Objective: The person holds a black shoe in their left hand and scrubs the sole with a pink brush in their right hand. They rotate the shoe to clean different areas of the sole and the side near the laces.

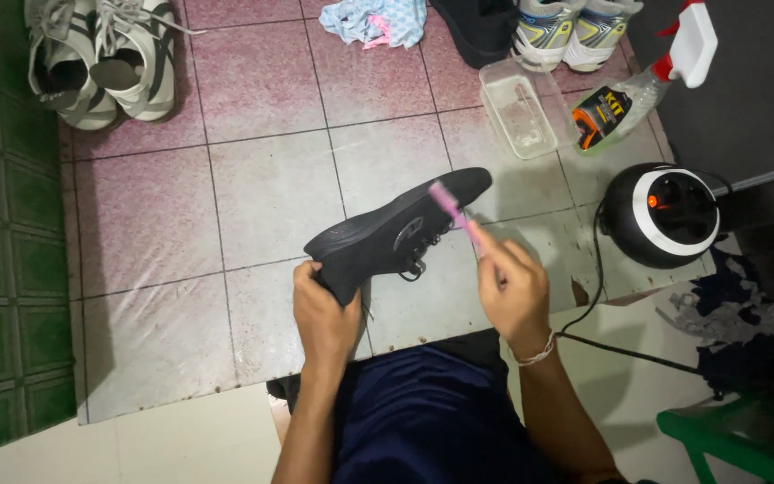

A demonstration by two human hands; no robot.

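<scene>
Two bare hands work over a tiled floor point(253, 179) in the head view. Left hand point(324, 318) has its grip closed around the heel end of a black shoe point(396, 235), holding it off the floor, toe pointing up and to the right, laces dangling. Right hand point(514, 289) pinches a pink toothbrush point(455, 211) by the handle, bristle end touching the shoe near its toe. A white bracelet point(539, 352) sits on the right wrist.

Floor items, all apart from the shoe: pair of white and grey sneakers point(100, 58) top left; crumpled light blue cloth point(376, 21) top centre; another black shoe point(478, 31) and a pair of white sneakers with yellow and blue trim point(571, 31) top right. A clear plastic tub point(523, 108) lies just beside a spray bottle point(642, 90) with a red and white trigger. A round black and white appliance point(662, 213) with a small red light sits right of the hands, its black cord point(597, 332) running across the floor. Green tiles point(2, 269) line the left edge; a green chair part point(727, 444) shows bottom right.
</scene>
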